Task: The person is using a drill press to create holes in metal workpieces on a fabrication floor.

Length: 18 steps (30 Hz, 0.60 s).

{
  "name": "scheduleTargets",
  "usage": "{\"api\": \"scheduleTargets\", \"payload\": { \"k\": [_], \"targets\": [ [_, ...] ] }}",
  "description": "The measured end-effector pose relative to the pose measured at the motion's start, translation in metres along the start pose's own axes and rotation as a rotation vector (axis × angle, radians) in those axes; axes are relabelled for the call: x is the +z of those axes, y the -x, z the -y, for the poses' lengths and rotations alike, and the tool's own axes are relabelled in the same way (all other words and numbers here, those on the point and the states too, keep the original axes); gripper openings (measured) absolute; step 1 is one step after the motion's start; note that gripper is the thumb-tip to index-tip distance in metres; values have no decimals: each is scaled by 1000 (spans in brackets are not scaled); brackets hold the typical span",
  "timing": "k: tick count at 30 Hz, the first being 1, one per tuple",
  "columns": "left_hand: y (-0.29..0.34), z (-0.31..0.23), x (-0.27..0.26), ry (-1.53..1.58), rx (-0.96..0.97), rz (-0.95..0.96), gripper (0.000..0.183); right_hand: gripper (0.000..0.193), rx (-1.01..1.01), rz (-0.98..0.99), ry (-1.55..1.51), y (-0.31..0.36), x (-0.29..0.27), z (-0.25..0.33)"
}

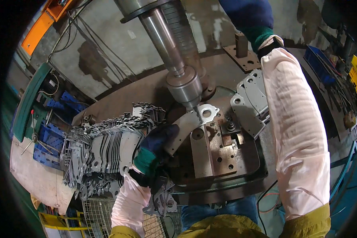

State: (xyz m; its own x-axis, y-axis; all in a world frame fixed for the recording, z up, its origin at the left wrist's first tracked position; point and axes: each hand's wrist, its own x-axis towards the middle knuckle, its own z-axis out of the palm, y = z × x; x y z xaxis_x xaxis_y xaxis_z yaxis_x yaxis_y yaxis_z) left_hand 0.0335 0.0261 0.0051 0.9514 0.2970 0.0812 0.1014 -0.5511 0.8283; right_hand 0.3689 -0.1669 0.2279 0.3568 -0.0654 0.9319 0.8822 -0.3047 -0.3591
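Note:
My left hand (159, 141), in a dark blue glove with a green cuff, grips the edge of a flat grey metal plate (183, 133). The plate's far end has a large round hole and lies over a steel fixture block (202, 156) on the drill press table. Right above the plate is the drill chuck (184, 85), its bit reaching down to the plate's surface or close to it. My right hand (248, 16), gloved alike, is raised at the top of the view, beside the machine. Its fingers are cut off by the frame edge.
A dense stack of similar plates (113, 148) stands left of the fixture. More plates (250, 97) lie to the right, near a clamp bolt (230, 126). Blue bins (321, 65) hold rods at the far right. A wire basket (101, 216) sits below on the left.

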Motion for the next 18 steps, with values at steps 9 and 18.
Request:
{"api": "scheduleTargets", "payload": {
  "k": [9, 18],
  "targets": [
    [-4, -79, 12, 395, -495, -143, 37, 39, 75, 40, 0, -4, -11, 4],
    [3, -27, -1, -380, 353, 8, 45, 39, 159, 146, -7, -2, -20, 17]
  ]
}}
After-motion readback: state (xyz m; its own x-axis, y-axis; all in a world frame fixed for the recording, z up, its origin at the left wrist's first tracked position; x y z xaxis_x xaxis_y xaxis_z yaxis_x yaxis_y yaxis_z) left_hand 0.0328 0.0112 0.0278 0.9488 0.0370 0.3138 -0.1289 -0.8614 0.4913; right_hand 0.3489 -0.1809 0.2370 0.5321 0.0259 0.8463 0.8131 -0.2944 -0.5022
